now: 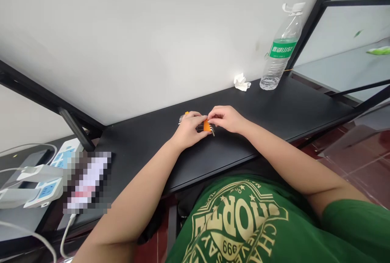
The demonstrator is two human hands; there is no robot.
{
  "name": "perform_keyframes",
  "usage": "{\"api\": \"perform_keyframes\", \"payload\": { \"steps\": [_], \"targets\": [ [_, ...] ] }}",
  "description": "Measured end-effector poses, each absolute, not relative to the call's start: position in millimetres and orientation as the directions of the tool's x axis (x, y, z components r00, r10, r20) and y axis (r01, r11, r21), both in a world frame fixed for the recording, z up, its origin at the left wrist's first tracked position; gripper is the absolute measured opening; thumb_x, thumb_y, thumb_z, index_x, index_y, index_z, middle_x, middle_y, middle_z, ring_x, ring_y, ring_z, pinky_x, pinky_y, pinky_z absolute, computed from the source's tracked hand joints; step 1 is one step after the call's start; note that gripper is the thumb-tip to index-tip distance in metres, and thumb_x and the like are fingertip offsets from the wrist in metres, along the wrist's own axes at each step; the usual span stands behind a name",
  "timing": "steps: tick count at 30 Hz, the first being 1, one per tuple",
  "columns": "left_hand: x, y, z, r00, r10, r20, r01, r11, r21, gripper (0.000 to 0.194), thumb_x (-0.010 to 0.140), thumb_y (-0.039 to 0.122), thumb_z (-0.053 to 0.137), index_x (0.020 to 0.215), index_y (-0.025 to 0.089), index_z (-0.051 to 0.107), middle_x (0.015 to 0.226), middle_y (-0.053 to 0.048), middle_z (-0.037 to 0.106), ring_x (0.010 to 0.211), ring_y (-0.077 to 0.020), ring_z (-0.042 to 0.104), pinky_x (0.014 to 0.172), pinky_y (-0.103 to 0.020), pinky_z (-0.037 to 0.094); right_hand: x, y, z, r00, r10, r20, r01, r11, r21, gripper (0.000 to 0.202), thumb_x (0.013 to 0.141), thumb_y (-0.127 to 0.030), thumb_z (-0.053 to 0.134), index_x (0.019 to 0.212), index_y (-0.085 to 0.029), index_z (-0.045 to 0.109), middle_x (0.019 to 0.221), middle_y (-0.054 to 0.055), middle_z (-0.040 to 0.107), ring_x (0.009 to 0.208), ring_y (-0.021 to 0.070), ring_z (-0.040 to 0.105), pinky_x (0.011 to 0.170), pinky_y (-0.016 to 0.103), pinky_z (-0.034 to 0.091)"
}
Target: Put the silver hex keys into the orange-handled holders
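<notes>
A small orange holder [207,125] with several dark and silvery metal pieces lies low over the black tabletop [243,111]. My left hand [190,130] is wrapped over its middle, thumb on the near side and fingers on the far side. Thin metal ends stick out at both sides of that hand. At the holder's right end is my right hand [224,118], its fingertips pinched together against the orange part and the metal ends. What those fingertips pinch is too small to make out.
A clear bottle with a green label [283,48] stands at the back right, beside a crumpled white tissue [241,82]. To the left lie a blurred-out phone [89,180] on a white cable and a power strip [50,186]. Black frame bars rise at both sides.
</notes>
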State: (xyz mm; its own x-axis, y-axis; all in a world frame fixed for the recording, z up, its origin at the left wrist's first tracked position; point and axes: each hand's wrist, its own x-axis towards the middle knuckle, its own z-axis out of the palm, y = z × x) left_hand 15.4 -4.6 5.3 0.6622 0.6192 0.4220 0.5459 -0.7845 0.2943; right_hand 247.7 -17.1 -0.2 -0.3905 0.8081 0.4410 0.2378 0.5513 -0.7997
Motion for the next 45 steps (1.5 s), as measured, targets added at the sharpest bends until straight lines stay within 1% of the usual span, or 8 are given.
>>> {"api": "perform_keyframes", "payload": {
  "steps": [4,7,11,15,21,29,37,45],
  "targets": [
    [22,-14,12,0.654,0.576,0.491,0.478,-0.817,0.322,0.043,0.083,0.027,0.080,0.125,0.025,0.073,0.113,-0.007,0.075,0.119,-0.0274,0.063,0.102,-0.044,0.054,245,-12,-4,-0.383,0.909,0.165,-0.063,0.153,-0.986,0.045,0.076,-0.048,0.089,0.085,-0.022,0.054,0.069,-0.005,0.056,0.057,0.0108,0.047,0.052,0.025,0.036],
    [23,-16,13,0.648,0.570,0.506,0.466,-0.822,0.329,0.042,0.083,0.028,0.080,0.124,0.025,0.073,0.111,-0.007,0.075,0.115,-0.0266,0.065,0.098,-0.042,0.057,248,-8,-6,-0.460,0.886,0.057,-0.055,0.035,-0.998,0.053,0.076,-0.060,0.088,0.083,-0.022,0.052,0.063,-0.006,0.051,0.052,0.0094,0.039,0.049,0.024,0.029],
    [17,-11,9,0.611,0.639,0.468,0.506,-0.769,0.390,0.049,0.087,0.036,0.079,0.133,0.025,0.068,0.118,-0.007,0.076,0.107,-0.0240,0.070,0.100,-0.042,0.058,258,-1,-7,-0.282,0.944,0.171,0.291,0.254,-0.922,0.038,0.093,-0.056,0.072,0.084,-0.020,0.064,0.071,-0.002,0.055,0.062,0.0133,0.048,0.059,0.028,0.038],
    [9,-1,3,0.540,0.776,0.327,0.584,-0.624,0.519,0.061,0.084,0.035,0.079,0.141,0.027,0.059,0.122,-0.005,0.075,0.104,-0.0223,0.074,0.101,-0.041,0.059,269,11,-16,-0.247,0.909,0.336,0.733,0.402,-0.548,0.006,0.093,-0.022,0.072,0.097,-0.020,0.076,0.103,0.007,0.065,0.087,0.0192,0.061,0.079,0.034,0.048],
    [6,6,-2,0.492,0.825,0.276,0.618,-0.555,0.558,0.048,0.082,0.035,0.080,0.125,0.027,0.060,0.117,-0.003,0.075,0.102,-0.0228,0.075,0.099,-0.041,0.060,272,14,-21,-0.348,0.890,0.295,0.859,0.428,-0.280,0.011,0.094,-0.013,0.067,0.089,-0.019,0.075,0.102,0.012,0.068,0.089,0.0231,0.062,0.072,0.034,0.046],
    [6,7,-3,0.527,0.811,0.255,0.643,-0.576,0.505,0.045,0.083,0.034,0.078,0.124,0.026,0.061,0.118,-0.003,0.074,0.103,-0.0233,0.073,0.098,-0.041,0.058,264,-3,0,-0.236,0.971,-0.041,0.901,0.203,-0.383,0.013,0.073,-0.014,0.078,0.070,-0.021,0.067,0.077,0.006,0.071,0.054,0.0172,0.054,0.054,0.033,0.036],
    [7,6,-3,0.537,0.802,0.261,0.633,-0.588,0.504,0.046,0.081,0.033,0.080,0.123,0.027,0.062,0.120,-0.003,0.074,0.105,-0.0239,0.072,0.098,-0.041,0.058,257,-12,-1,-0.414,0.874,0.254,0.704,0.485,-0.518,0.011,0.080,-0.011,0.065,0.078,-0.021,0.061,0.079,0.001,0.066,0.068,0.0142,0.055,0.063,0.027,0.038],
    [7,5,-3,0.556,0.783,0.280,0.612,-0.613,0.501,0.046,0.081,0.031,0.080,0.123,0.027,0.063,0.119,-0.003,0.074,0.106,-0.0231,0.072,0.097,-0.038,0.059,254,-10,-8,-0.473,0.773,0.424,0.617,0.633,-0.467,0.011,0.086,-0.010,0.058,0.081,-0.019,0.061,0.081,0.001,0.061,0.071,0.0141,0.051,0.068,0.027,0.038]
  ]
}}
